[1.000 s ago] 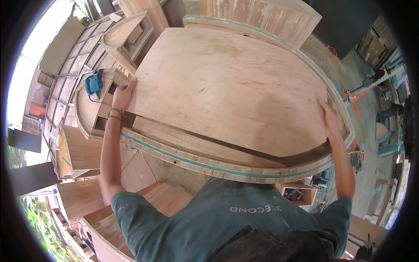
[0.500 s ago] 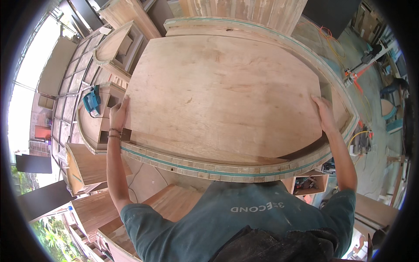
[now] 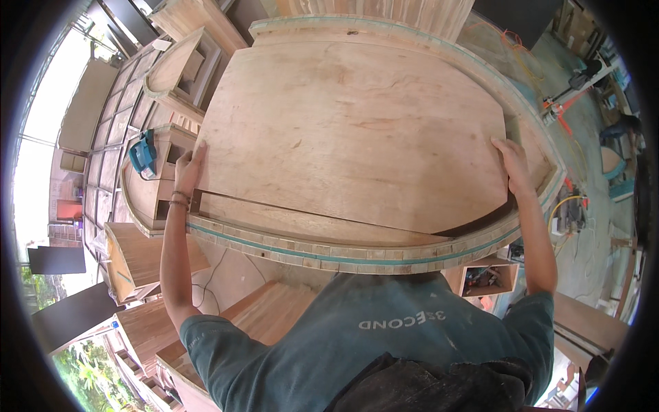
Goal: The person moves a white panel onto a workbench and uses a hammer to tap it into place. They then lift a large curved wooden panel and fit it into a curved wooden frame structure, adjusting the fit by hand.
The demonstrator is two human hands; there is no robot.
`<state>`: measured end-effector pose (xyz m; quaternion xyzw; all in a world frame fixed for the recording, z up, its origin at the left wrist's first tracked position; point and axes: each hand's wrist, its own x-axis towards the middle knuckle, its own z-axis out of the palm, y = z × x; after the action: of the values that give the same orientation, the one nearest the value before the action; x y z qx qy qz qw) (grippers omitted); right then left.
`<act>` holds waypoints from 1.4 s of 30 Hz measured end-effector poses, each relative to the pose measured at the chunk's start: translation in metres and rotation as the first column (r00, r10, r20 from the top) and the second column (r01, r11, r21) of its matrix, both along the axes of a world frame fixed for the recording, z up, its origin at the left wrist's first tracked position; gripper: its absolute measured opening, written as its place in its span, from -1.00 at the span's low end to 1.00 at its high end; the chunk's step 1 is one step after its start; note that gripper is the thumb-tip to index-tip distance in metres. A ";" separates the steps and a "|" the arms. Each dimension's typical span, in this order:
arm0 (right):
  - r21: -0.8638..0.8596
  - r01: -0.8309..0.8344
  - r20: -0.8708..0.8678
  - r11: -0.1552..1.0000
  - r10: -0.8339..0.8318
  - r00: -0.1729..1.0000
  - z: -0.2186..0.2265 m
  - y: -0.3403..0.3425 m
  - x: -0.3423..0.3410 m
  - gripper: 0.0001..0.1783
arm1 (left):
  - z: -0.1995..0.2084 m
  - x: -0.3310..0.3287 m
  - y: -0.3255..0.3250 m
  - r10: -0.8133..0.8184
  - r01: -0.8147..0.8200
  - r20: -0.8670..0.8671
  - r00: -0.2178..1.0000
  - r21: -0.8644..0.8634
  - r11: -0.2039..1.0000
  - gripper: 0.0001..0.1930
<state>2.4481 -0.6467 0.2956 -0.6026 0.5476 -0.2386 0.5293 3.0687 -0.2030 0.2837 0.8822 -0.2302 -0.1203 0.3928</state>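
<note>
A large plywood panel (image 3: 357, 137) lies over a curved wooden frame (image 3: 336, 259) whose built-up rim carries a green stripe. At the panel's left edge, my left hand (image 3: 189, 168) grips it, fingers partly hidden by the wood. My right hand (image 3: 511, 163) holds the opposite edge, near the frame's pointed right end, with the thumb side on top. Between the panel's near edge and the near rim, a long wedge of the frame's inside shows, with a dark gap toward the right. What lies beneath the panel is hidden.
A teal power tool (image 3: 143, 155) rests on another curved wooden piece at the left, with a similar piece (image 3: 180, 69) beyond it. An open wooden box of tools (image 3: 489, 278) stands below the near rim. Cables (image 3: 513, 42) and a tool stand (image 3: 580, 82) are on the right-hand floor.
The panel has shifted away from me at its near left, opening a wider strip inside the near rim. Both hands have moved slightly farther off with it, still gripping its edges.
</note>
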 end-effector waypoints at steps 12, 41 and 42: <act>-0.020 -0.096 -0.151 0.995 0.092 0.984 0.012 0.004 0.003 -0.47 | 0.018 -0.025 -0.003 -0.199 0.199 -0.036 0.979 0.010 0.980 -0.47; -0.501 -0.384 -0.692 0.775 -0.093 0.716 0.027 0.078 -0.019 -0.30 | 0.007 -0.029 0.009 -0.439 0.447 -0.112 0.892 0.059 0.893 -0.34; -0.513 -0.400 -0.719 0.759 -0.126 0.684 0.025 0.077 -0.020 -0.31 | 0.004 -0.027 0.007 -0.448 0.456 -0.127 0.885 0.043 0.889 -0.34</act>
<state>2.4281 -0.5699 0.3207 -0.8297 0.5444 -0.1112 0.0539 3.0414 -0.1956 0.2881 0.8095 -0.4021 -0.2666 0.3345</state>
